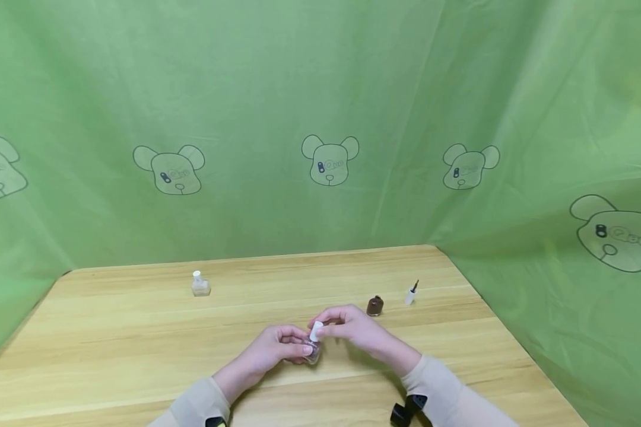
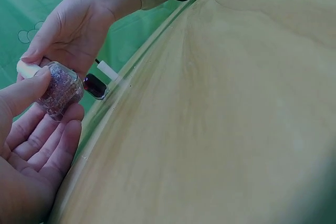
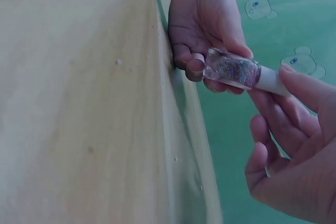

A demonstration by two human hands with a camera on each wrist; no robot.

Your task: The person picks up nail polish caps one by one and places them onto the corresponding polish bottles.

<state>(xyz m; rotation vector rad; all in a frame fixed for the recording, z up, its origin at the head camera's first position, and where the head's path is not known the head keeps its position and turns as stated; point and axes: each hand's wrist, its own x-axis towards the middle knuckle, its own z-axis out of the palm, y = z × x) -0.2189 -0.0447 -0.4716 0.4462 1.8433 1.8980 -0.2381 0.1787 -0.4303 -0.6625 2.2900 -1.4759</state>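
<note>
A clear nail polish bottle (image 3: 231,69) with glittery purple-pink contents is between my two hands, above the table's front half. My left hand (image 1: 269,354) grips its glass body between thumb and fingers. With thumb and fingers, my right hand (image 1: 355,329) pinches the white cap (image 1: 316,330), which sits on the bottle's neck. The bottle tilts slightly in the head view. Beyond the right hand stands an open dark brown nail polish bottle (image 1: 375,306). Its white cap with brush (image 1: 411,295) stands next to it, brush upward.
Toward the back left of the wooden table (image 1: 112,332) stands a clear bottle with a white cap (image 1: 200,287). A green curtain (image 1: 256,118) with bear-head drawings hangs behind the table and along its sides.
</note>
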